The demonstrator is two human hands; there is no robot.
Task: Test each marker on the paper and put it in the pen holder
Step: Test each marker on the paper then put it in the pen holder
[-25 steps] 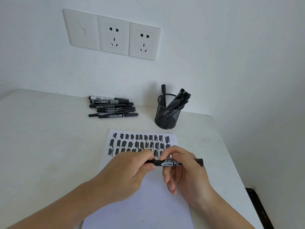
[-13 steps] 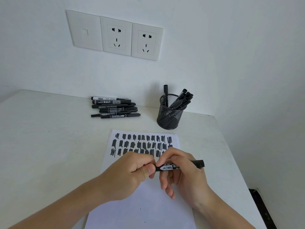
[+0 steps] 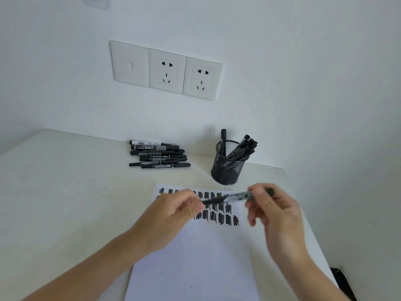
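A black marker (image 3: pixel 235 197) hangs blurred and nearly level over the top of the paper (image 3: pixel 195 263). My right hand (image 3: pixel 276 213) pinches its right half. My left hand (image 3: pixel 173 216) is curled at the marker's thin left end, its fingers closed as if round the cap; the blur hides the cap itself. Rows of black test strokes cover the top of the paper. Beyond it to the right stands the black mesh pen holder (image 3: pixel 227 170) with several markers in it. Several more markers (image 3: pixel 159 155) lie in a pile at the back left.
The white desk (image 3: pixel 65 192) ends at a right edge just past my right hand, with dark floor (image 3: pixel 342 283) below. On the wall above the pile is a row of three socket plates (image 3: pixel 166 70).
My hands have pulled apart along the marker, with the right hand moving right and up. The camera has tilted up, so the desk sits lower in view.
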